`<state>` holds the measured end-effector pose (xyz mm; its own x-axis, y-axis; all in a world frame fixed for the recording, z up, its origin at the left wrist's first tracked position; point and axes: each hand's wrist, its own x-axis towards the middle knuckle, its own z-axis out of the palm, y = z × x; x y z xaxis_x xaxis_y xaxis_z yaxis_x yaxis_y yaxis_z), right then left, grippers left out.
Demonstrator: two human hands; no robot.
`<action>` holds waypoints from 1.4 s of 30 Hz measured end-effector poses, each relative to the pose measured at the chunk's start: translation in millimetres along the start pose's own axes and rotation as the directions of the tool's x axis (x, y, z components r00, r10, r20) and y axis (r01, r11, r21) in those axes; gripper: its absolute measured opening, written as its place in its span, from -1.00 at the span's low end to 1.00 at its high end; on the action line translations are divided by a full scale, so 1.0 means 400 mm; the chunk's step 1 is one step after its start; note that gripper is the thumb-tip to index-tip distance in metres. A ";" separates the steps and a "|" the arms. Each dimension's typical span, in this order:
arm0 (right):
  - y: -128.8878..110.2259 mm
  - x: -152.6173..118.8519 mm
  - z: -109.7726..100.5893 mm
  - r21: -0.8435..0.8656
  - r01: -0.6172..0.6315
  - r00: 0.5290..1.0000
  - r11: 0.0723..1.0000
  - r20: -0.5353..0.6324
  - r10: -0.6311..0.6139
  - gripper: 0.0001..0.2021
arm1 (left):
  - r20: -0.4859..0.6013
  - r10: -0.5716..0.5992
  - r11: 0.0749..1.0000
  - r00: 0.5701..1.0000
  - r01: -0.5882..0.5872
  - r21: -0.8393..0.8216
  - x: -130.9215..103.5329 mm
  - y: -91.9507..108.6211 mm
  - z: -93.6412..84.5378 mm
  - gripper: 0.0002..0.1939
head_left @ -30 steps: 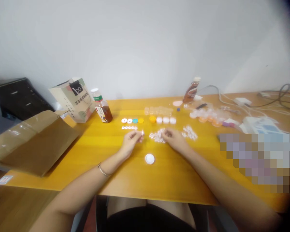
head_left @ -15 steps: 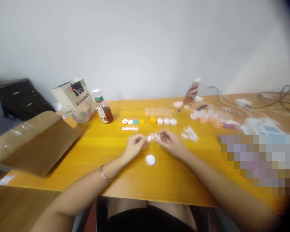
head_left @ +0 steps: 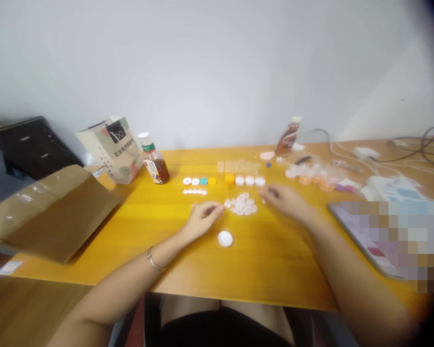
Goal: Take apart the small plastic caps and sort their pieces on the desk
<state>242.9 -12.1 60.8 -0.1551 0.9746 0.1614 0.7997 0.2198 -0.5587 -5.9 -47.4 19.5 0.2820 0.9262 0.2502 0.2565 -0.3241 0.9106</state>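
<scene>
My left hand [head_left: 202,219] rests low over the table, thumb and fingers drawn together. Its fingertips reach the left edge of a pile of small clear plastic pieces [head_left: 243,205]; whatever they pinch is too small to make out. To the right of that pile hovers my right hand [head_left: 287,200], slightly blurred, its fingers curled inward and their contents hidden. A round white lid [head_left: 225,239] lies nearer to me. Behind the pile is a row of white caps [head_left: 250,180] with an orange cap [head_left: 229,179]. Flat coloured rings [head_left: 203,181] and several tiny clear pieces [head_left: 195,192] lie left.
A cardboard box [head_left: 58,212], a paper bag [head_left: 112,149] and a sauce bottle [head_left: 155,161] stand left. Clear square pieces [head_left: 238,166] line the back. At right are another bottle [head_left: 288,137], bagged caps [head_left: 311,174], cables [head_left: 428,149] and a partly pixelated flat device [head_left: 358,241].
My right hand has moved right, away from my left hand, uncovering the clear pile and now covering the loose clear pieces seen at right before. My left hand has shifted slightly right.
</scene>
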 end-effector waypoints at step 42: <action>-0.127 -0.111 0.127 0.330 0.245 0.840 0.912 0.398 -0.369 -0.71 | 0.544 0.243 0.857 0.803 -0.441 0.269 0.007 -0.036 -0.019 -0.66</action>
<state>179.8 -64.2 40.6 -0.6562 0.7544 0.0185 0.5000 0.4530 -0.7381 -16.1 -38.8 9.5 0.7918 0.5605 0.2428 0.3438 -0.7375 0.5813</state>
